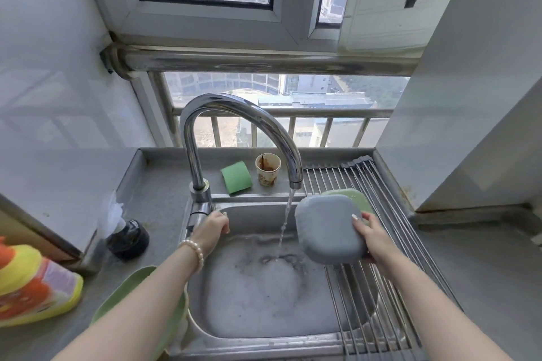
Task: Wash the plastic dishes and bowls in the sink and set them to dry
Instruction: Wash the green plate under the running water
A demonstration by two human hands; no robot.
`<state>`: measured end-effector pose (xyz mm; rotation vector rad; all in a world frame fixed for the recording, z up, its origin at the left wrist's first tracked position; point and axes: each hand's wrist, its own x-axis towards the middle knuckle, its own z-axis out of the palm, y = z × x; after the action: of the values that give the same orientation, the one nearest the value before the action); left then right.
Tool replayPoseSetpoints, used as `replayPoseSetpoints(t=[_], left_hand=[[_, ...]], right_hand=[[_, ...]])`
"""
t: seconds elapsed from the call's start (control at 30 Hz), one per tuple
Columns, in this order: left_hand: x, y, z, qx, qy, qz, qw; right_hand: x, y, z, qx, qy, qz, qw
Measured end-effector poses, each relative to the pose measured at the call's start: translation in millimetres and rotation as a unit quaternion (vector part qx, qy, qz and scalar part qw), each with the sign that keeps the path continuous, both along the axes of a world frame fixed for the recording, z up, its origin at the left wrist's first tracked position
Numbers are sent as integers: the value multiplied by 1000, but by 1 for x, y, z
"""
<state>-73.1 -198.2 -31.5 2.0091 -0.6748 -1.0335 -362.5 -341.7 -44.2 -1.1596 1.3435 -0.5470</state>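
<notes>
Grey speckled counter [475, 278] wraps a stainless sink [264, 325], a rounded-rectangle basin, dull and water-streaked. Chrome gooseneck faucet [234, 114] arcs over it, a thin stream of water [286, 223] falling from the spout to the basin floor.

A roll-up rack of parallel steel rods [381, 287] spans the right part of the sink and its rim.

Yellow-and-orange plastic detergent bottle [32, 284] lies at the left on the counter, glossy.

Grey plastic dish [328, 230], a rounded square with a matte finish, is held tilted with its underside toward the camera, just right of the stream at the rack's left edge. Right hand [372, 240] grips its right edge, thumb on the underside, fingers curled behind. A pale green dish [355, 198], same rounded-square form, sits directly behind it on the rack, mostly hidden.

Another pale green dish [137, 296] sits on the counter left of the sink, partly under the left forearm.

Left hand [212, 227] curls over the faucet lever [199, 212] at the faucet base; pearl bead bracelet [195, 250] on the wrist.

Black round-bodied object [129, 239] with crumpled clear plastic on top stands left of the faucet.

Behind the sink: a folded green sponge cloth [236, 177] and a stained paper cup [267, 168], upright, side by side.
</notes>
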Motion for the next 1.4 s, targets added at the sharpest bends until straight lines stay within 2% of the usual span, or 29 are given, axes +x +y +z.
replayPoseSetpoints(t=[0.2, 0.33, 0.4, 0.5, 0.57, 0.67, 0.83, 0.97, 1.07, 1.2, 1.3, 1.4], left_hand=[[6, -2, 5, -10, 6, -45, 999], [19, 11, 0, 106, -84, -163, 977], [25, 19, -2, 153, -116, -214, 958], [35, 31, -1, 190, -167, -250, 935], [42, 38, -2, 208, -202, -271, 918], [48, 47, -2, 235, -249, -280, 897], [51, 58, 3, 268, -277, -282, 879], [48, 62, 7, 289, -317, -319, 845], [54, 65, 1, 292, -296, -341, 843], [62, 65, -9, 266, -329, -351, 835], [65, 63, -8, 249, -393, -381, 799], [68, 67, -6, 246, -448, -437, 740]], right_hand=[[-21, -47, 8, -34, 65, -87, 994], [-19, -64, 2, -41, 125, -85, 988], [-20, -72, -5, -60, 192, -57, 978], [-19, -79, -16, -59, 324, 20, 944], [-12, -71, -14, -67, 375, 66, 922], [0, -63, -12, -105, 419, 76, 899], [11, -58, -9, -123, 463, 69, 875], [15, -54, -2, -200, 526, 71, 824], [28, -46, 2, -248, 529, 95, 806], [51, -27, 6, -281, 502, 114, 810], [70, -11, 12, -286, 472, 130, 823], [85, 4, 14, -293, 456, 156, 826]])
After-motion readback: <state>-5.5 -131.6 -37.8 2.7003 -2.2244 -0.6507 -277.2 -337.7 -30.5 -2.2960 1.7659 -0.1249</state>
